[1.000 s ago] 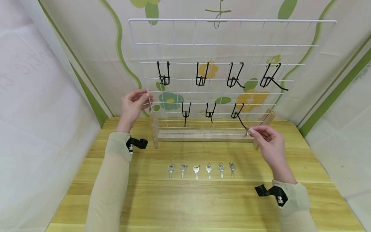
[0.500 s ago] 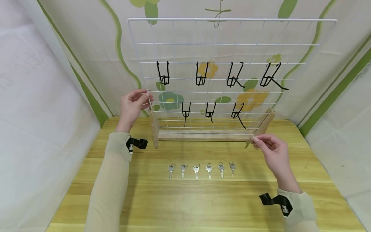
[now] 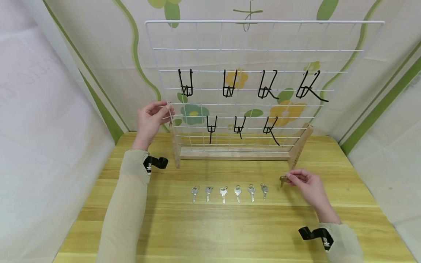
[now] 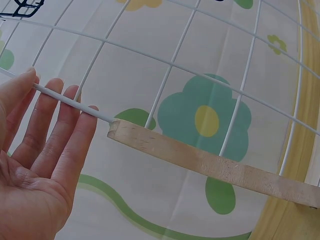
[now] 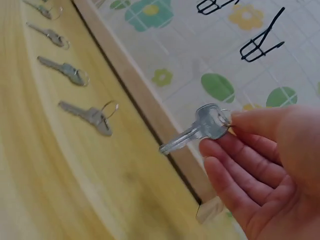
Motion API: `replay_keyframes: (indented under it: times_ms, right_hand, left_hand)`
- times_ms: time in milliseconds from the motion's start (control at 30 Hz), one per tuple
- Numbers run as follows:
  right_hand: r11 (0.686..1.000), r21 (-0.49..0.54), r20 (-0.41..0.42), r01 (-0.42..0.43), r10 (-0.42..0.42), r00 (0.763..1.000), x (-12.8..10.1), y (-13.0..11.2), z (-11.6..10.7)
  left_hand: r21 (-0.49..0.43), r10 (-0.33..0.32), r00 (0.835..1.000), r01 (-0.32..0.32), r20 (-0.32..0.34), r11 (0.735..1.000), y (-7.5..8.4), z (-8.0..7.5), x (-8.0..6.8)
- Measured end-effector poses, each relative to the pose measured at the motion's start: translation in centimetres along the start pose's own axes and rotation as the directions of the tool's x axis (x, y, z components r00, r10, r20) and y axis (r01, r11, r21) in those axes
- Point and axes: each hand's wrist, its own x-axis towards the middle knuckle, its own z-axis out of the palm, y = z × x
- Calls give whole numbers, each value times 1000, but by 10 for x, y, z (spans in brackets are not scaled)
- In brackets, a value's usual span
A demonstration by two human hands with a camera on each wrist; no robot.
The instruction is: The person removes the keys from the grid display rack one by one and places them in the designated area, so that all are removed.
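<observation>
My right hand (image 3: 308, 189) pinches a silver key (image 5: 211, 121) by its small ring, just above the table and to the right of a row of keys. In the right wrist view the key's blade points away from the fingertips. My left hand (image 3: 150, 119) pinches the left edge wire of a white wire grid rack (image 3: 231, 22), thumb on one side and fingers on the other. The rack stands upright on a wooden base (image 3: 235, 156). Black hooks (image 3: 228, 86) hang on it in two rows, with nothing seen on them.
Several keys with rings (image 3: 238, 193) lie in a row on the wooden table (image 3: 210, 233), in front of the rack. A flowered white cloth (image 3: 204, 58) hangs behind. White sheets (image 3: 46, 153) close off both sides.
My right hand has drawn back from the lower right hook with the key, down and toward me, near the row's right end. My left hand has stayed at the rack's edge.
</observation>
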Motion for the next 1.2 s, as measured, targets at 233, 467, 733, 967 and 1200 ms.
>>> replay_keyframes:
  times_ms: [233,467,733,967,1200]
  right_hand:
    - [992,-30,116,-126,128,985,-2,20,2]
    - [985,-47,123,-168,172,977,-3,28,10]
    - [977,-65,64,-201,205,977,-5,25,17]
    - [968,-118,13,-222,225,974,-7,21,19]
    - [937,-269,-17,-224,228,974,-7,21,20]
  left_hand:
    - [7,-8,1000,8,3,1000,1,0,0]
    - [7,-6,1000,6,2,1000,1,0,0]
    - [-16,-8,1000,8,-24,1000,0,3,-2]
    - [-52,-23,999,20,-49,998,-1,6,-2]
    - [-57,-17,998,14,-59,998,-1,6,-4]
